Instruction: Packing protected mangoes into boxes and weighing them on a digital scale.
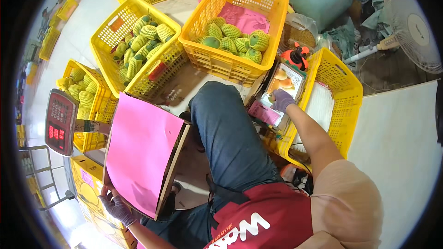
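My left hand (119, 209), in a grey knitted glove, has its fingers at the near left corner of a shallow cardboard box (172, 176). A bright pink paper sheet (145, 145) covers most of this box, so what lies under it is hidden. To the right of my knee, my right hand (283, 100), also gloved, has its curled fingertips on printed cards with fruit pictures (285, 79). Whether they pinch a card cannot be made out. The cards lie in a small tray (304, 86), along with a pink printed slip (264, 112).
Mangoes in yellow foam nets fill parts of a yellow crate (104, 46), an orange-yellow crate (225, 63) and a smaller crate (109, 107). A lit scale display (60, 121) stands left. Right are a crate with white sheets (346, 93), a tape dispenser (297, 57) and a fan (412, 27).
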The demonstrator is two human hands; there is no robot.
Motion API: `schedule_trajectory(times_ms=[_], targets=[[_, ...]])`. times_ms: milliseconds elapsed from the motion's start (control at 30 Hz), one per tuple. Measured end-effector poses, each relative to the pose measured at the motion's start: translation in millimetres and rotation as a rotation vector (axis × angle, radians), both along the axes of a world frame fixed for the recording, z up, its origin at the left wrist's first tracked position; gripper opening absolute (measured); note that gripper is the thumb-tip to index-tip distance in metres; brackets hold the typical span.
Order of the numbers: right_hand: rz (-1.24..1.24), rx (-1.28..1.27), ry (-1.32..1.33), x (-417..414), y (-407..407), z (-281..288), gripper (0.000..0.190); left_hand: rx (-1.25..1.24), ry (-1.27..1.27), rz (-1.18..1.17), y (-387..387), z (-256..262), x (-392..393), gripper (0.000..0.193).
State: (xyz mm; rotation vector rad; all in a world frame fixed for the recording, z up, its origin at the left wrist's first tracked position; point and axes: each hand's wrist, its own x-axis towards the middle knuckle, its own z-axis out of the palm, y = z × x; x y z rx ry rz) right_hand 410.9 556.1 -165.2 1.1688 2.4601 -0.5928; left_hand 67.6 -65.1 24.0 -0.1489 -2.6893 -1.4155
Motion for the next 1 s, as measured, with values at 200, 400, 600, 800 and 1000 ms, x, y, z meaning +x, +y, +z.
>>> schedule_trajectory(times_ms=[200,400,600,800,1000], targets=[[-0.199,-0.348,0.182,6.2,13.2,-3.6,0.04,0.051,0.045,0.063,19.3,3.8,10.3,0.034],[-0.975,-0.962,0.565,20.6,26.9,-21.6,0.018,0.102,0.015,0.091,8.5,0.3,11.3,0.034],[-0.056,0.093,0.369,13.1,-2.4,14.6,0.026,0.143,0.025,0.066,5.6,4.8,21.4,0.034],[0.385,0.148,0.841,-77.3,-125.6,227.9,0.035,-0.112,0.193,-0.537,121.2,79.0,70.6,0.047],[0.921,0.309,1.385,-97.6,-184.4,310.2,0.02,-0.153,0.472,-1.159,233.4,111.2,115.1,0.04]])
